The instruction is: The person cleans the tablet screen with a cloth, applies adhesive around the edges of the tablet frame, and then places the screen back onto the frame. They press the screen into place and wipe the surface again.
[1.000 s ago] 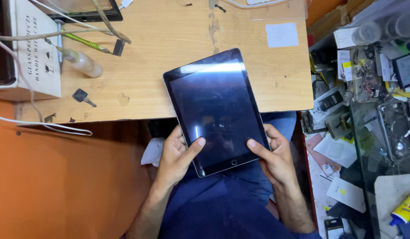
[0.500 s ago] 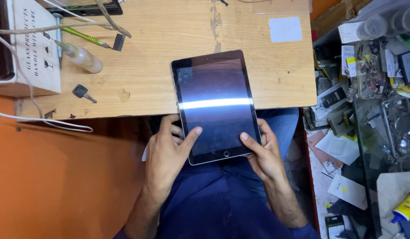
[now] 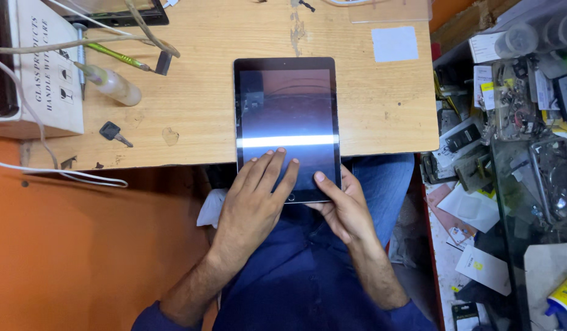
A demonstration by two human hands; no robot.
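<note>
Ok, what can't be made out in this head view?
- Lower left of the tablet screen: covered by the left hand.
- Tablet's underside and the right hand fingers beneath it: hidden by the tablet.
- Clear sheet at the wooden table far edge: cut off by the frame.

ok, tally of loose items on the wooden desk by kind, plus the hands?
Tablet, dark screen, held by both hands: 1
Small squeeze bottle: 1
Key: 1
White square sticker: 1
Green pen-like tool: 1
Cardboard box: 1
Hands: 2, left hand, right hand
Total: 8
</note>
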